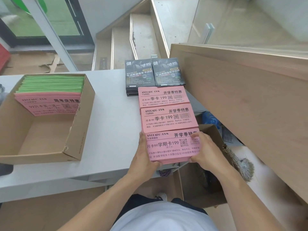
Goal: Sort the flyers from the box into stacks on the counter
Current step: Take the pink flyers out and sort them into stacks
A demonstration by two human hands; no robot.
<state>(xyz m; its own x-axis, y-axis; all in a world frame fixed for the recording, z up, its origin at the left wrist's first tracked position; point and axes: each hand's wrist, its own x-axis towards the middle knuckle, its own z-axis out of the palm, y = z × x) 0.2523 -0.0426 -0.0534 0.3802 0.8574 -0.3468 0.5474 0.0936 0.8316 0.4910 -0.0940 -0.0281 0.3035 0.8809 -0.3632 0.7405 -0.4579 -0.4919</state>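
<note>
A cardboard box (78, 130) sits at the left of the white counter (110, 127). It holds pink flyers (48, 104) and, behind them, green flyers (51, 84). On the counter's right side lie two dark flyer stacks (153, 72) at the back and two pink stacks (164, 95) (168, 119) in front of them. Nearest me is a third pink stack (170, 147). My left hand (145, 152) grips its left edge and my right hand (203, 147) grips its right edge, thumbs on top.
A tall wooden panel (250, 97) rises right of the stacks. Below the counter's right end stand an open cardboard box (208, 130), a blue bag (210, 119) and a small broom (241, 162). Stairs (143, 39) lie beyond the counter.
</note>
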